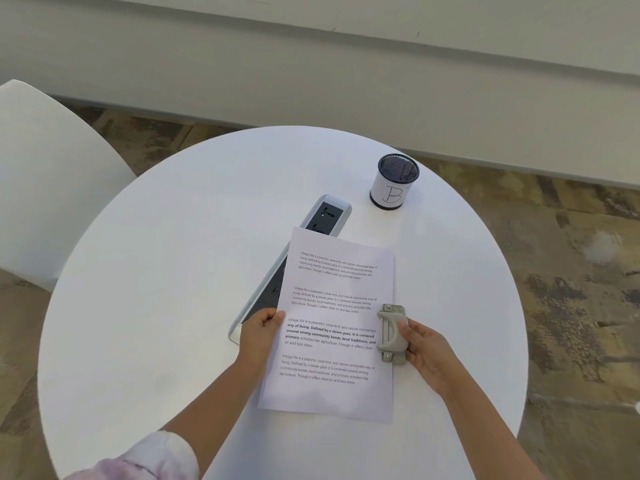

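Observation:
A white sheet of printed paper [332, 306] lies on the round white table [166, 271], slightly raised at its left edge. My left hand [259, 336] pinches that left edge, thumb on top of the page. A grey two-hole punch [392, 334] sits over the middle of the sheet's right edge. My right hand [427, 351] grips the punch from the right, thumb resting on its lever.
A power socket strip [327, 214] set in the table runs under the sheet's upper left. A black mesh pen cup [394, 181] with a white label marked "B" stands at the far right. A white chair [41, 174] sits to the left.

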Available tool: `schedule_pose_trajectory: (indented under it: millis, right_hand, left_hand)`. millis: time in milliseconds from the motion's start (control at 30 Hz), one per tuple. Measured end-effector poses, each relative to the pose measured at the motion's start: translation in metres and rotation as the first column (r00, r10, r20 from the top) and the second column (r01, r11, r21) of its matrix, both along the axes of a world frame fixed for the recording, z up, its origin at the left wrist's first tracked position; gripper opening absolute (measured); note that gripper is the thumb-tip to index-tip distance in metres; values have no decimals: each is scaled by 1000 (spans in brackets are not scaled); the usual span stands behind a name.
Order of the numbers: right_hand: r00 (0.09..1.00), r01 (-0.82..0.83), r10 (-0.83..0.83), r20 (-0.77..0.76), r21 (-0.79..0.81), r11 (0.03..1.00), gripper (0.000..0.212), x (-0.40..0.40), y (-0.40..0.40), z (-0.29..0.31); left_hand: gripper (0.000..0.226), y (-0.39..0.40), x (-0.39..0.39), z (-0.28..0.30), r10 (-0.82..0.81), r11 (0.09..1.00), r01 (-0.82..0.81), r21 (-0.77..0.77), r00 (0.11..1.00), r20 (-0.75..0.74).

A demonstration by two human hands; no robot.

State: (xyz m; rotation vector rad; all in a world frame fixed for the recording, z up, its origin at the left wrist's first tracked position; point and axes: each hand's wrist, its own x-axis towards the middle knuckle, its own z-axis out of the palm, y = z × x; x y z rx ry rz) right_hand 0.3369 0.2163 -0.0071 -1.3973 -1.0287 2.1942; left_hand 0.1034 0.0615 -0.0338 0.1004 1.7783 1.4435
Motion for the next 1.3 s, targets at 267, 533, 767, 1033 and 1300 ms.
schedule_pose_trajectory:
  millis: [267,533,767,1033,1300]
  right_hand:
    - [1000,17,-18,10,21,1000,20,-1,1,-5]
    - [996,67,-70,54,57,996,13,-3,-1,-9]
    - [995,76,-77,60,21,997,13,-2,2,-11]
    - [997,67,-66,42,-13,998,19,-1,3,-9]
    - [999,43,-43,28,-23,999,25,-1,2,-2]
  left_hand:
    - [12,0,-1,-1,9,1000,-9,1,1000,23]
    - [14,-1,-1,1,6,1000,-6,9,1000,25]
    - [14,0,0,2,13,1000,-14,10,999,32]
    - [14,-1,0,4,6,999,-7,35,999,32]
    - [14,-1,0,4,7,999,-9,41,999,39]
